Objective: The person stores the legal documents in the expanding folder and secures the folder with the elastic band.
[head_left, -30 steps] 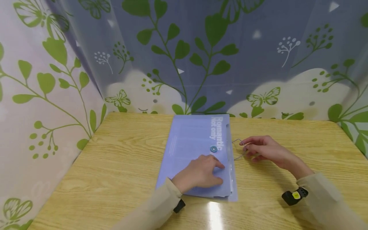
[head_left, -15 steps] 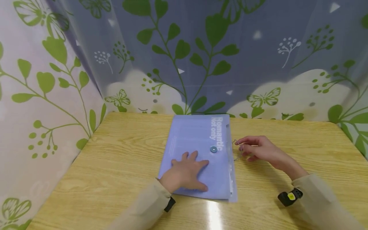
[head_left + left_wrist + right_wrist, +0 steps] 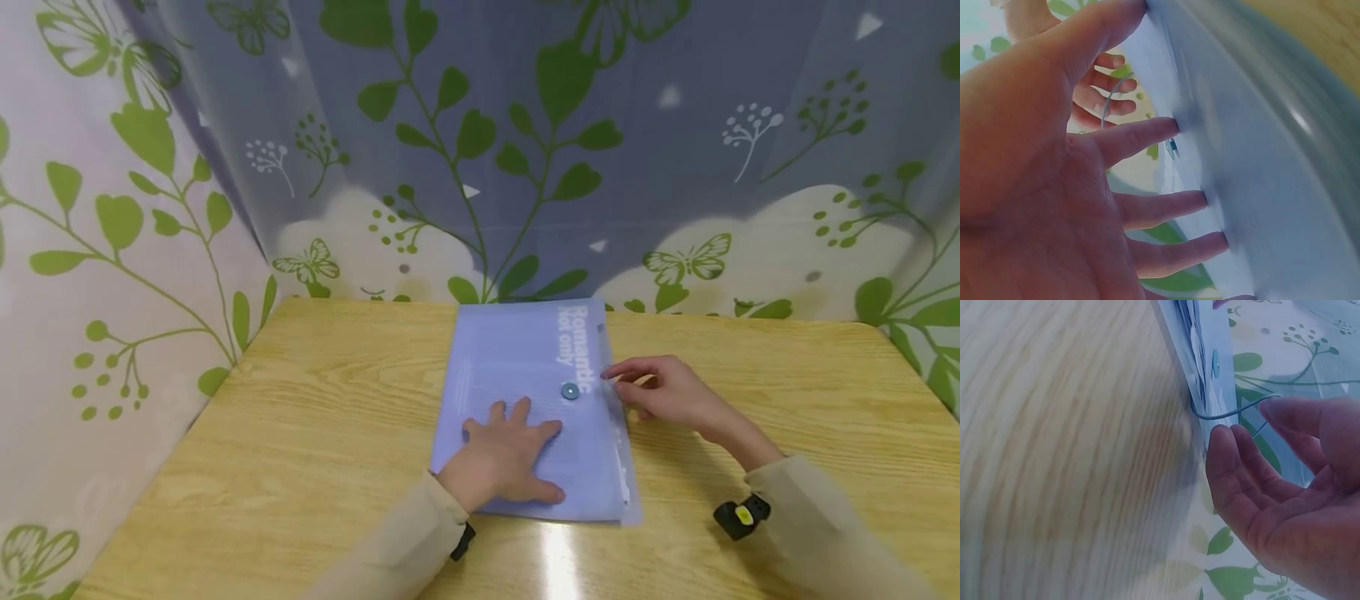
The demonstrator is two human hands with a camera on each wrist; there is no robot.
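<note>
A translucent blue-violet document folder (image 3: 517, 346) with white lettering lies on the table, a round teal button (image 3: 570, 391) near its right edge. My left hand (image 3: 506, 458) spreads over the folder's lower part; in the left wrist view its straight fingertips press on the cover (image 3: 1285, 181). Beside the folder's right edge, my right hand (image 3: 667, 393) holds a loop of thin grey-green cord (image 3: 1225, 416) with bent fingers. That cord comes out of the folder's edge and stretches to the fingers in the right wrist view. Sheets (image 3: 1192, 337) show between the folder's layers there.
The wooden table (image 3: 330, 450) spreads to both sides of the folder. Behind it hangs a blue curtain (image 3: 660, 150) with green leaves and butterflies, and a pale one (image 3: 67, 292) is at the left. The folder's far edge lies close to the back curtain.
My left hand has spread its fingers, first moving left, then right again with the folder sliding slightly right. My right hand has come leftward to the folder's edge, bringing the cord loop along.
</note>
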